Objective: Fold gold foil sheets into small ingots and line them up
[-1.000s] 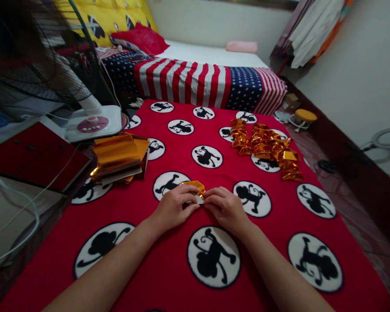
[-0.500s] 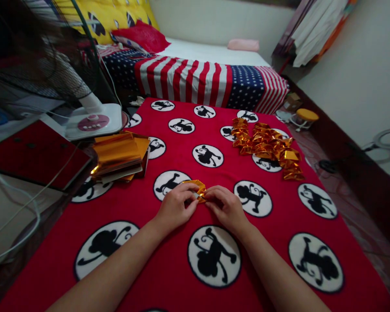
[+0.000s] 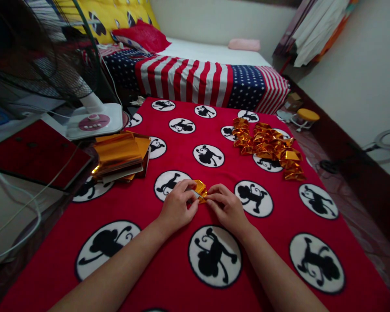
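Observation:
A small piece of shiny gold foil paper (image 3: pixel 200 189) is between my hands at the middle of the red cloth. My left hand (image 3: pixel 179 205) pinches its left side, fingers curled over it. At its lower right corner, the fingertips of my right hand (image 3: pixel 225 207) are pressed together on the foil. Part of the foil is hidden behind my left fingers. A stack of flat gold foil sheets (image 3: pixel 118 154) lies to the left. Several folded gold foil pieces (image 3: pixel 266 145) sit in rows at the back right.
The red cloth (image 3: pixel 175 281) has round monkey patches. A fan base (image 3: pixel 95 121) and a dark red box (image 3: pixel 35 145) stand at the left with cables. Behind is a bed with a striped cover (image 3: pixel 185 80); a yellow-topped stool (image 3: pixel 308 115) is at the right.
My left fingers have shifted slightly on the foil, and a pale edge of it shows more. My right hand has hardly moved. The view has shifted very slightly.

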Demonstrator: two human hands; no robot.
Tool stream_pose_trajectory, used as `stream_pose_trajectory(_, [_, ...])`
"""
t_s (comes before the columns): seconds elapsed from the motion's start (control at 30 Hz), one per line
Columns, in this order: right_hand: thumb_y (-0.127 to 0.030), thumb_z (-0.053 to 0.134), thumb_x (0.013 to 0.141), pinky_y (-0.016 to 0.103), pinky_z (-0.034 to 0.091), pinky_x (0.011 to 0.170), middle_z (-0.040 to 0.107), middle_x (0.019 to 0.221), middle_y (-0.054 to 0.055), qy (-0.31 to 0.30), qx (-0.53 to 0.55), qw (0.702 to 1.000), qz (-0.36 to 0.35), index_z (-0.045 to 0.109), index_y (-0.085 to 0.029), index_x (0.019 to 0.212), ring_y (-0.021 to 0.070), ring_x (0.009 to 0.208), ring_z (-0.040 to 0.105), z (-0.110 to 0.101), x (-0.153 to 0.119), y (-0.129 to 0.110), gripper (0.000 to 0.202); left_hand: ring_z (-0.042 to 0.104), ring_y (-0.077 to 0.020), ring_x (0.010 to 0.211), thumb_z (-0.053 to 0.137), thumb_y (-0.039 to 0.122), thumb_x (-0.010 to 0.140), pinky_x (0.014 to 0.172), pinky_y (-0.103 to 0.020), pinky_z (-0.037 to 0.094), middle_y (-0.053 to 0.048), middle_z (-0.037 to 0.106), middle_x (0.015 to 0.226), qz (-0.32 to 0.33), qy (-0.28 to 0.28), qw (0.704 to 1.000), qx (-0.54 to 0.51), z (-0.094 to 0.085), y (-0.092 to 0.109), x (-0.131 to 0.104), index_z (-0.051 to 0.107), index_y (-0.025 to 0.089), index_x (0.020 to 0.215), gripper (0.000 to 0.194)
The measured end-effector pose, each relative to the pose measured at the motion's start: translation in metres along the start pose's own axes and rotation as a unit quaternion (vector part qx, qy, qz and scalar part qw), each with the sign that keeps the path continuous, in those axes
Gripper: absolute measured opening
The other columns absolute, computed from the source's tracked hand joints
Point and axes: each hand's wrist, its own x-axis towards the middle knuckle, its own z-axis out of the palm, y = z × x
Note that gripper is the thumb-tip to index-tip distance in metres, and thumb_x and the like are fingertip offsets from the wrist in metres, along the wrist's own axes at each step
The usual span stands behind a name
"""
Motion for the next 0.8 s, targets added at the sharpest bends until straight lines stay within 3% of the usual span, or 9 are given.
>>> stream_pose_trajectory(0.8, [-0.015, 0.069, 0.08, 0.029, 0.049, 0.07, 0.064, 0.09, 0.003, 0.035, -0.032, 0.995, 0.085, 0.071, -0.023, 0.083, 0.0172, 0.081, 0.062, 0.0088, 0.0036, -0.0061, 0.009, 0.054, -0.0227, 0.106, 0.056, 0.007, 0.081, 0.096, -0.042, 0.048, -0.008, 0.058, 0.107, -0.016, -0.003, 1.0, 0.014, 0.0041, 0.003, -0.0009, 0.053, 0.018, 0.072, 0.014])
